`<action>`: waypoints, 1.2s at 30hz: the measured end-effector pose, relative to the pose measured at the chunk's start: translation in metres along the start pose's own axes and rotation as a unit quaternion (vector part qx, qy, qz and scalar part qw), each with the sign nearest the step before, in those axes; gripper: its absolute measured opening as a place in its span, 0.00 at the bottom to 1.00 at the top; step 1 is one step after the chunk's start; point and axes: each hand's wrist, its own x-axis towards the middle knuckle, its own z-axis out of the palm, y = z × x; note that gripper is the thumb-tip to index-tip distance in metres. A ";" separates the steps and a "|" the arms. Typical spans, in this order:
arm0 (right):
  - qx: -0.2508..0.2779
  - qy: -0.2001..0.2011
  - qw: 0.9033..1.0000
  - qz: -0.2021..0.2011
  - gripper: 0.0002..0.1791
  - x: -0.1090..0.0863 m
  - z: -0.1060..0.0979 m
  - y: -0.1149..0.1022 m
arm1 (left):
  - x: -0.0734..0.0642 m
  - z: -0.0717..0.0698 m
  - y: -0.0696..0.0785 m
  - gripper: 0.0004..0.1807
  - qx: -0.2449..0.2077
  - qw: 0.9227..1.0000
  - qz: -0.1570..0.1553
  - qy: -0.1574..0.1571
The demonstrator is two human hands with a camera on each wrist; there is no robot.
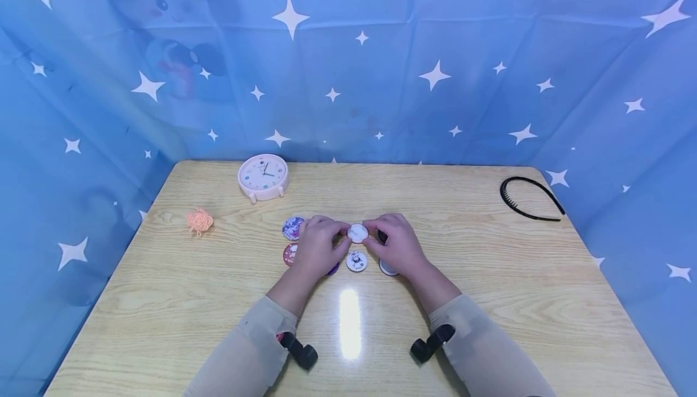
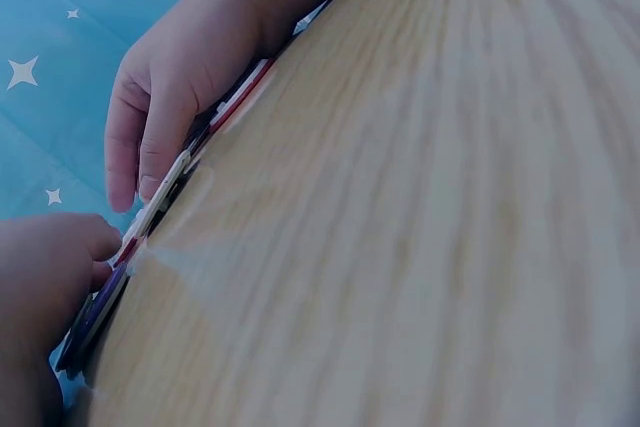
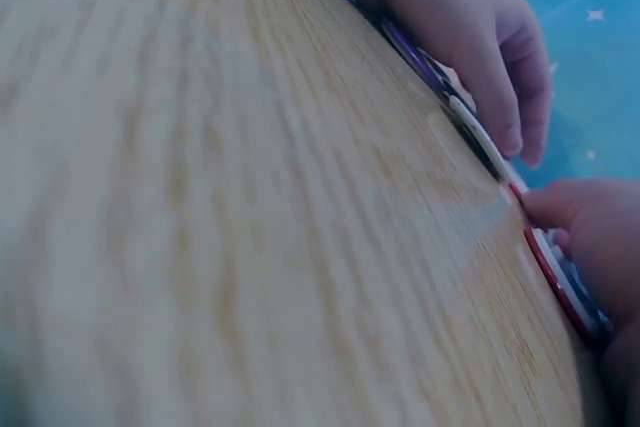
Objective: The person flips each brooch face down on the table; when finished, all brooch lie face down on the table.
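1. the left hand (image 1: 318, 244) and right hand (image 1: 400, 244) meet over the white disc (image 1: 357, 233); it sits between them on the bench's (image 1: 490, 300) middle stretch, just beyond the figure-printed disc (image 1: 356, 261).
2. each hand's fingers are drawn in, thumb and forefinger a small gap apart, pinching opposite edges of the white disc. whether it is lifted or flat, i cannot tell.
3. the hold is only at the rim, so uneven pressure from the two sides could make the disc tip, flip or spring loose.
4. the figure-printed disc is near; a slip toward the body could knock it askew or leave one disc lapped over the other.
5. the left hand partly covers the red disc (image 1: 289, 254) and purple disc (image 1: 333, 269); a dragging palm or wrist might shift them. the blue-violet disc (image 1: 292, 227) lies just beside it.
6. likewise, the right hand half hides the dark disc (image 1: 382, 236) and dark-rimmed disc (image 1: 388, 269), which a careless withdrawal may nudge.
7. containers: i see no tray or box; the visible discs around the hands lie directly on the bench. the clock (image 1: 264, 174), yarn bundle (image 1: 199, 221) and headband (image 1: 509, 197) are well apart.
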 end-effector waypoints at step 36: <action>-0.001 0.060 0.997 -0.057 0.13 -0.049 0.001 -0.034 | -0.031 -0.010 0.006 0.12 -0.021 0.996 0.092 -0.005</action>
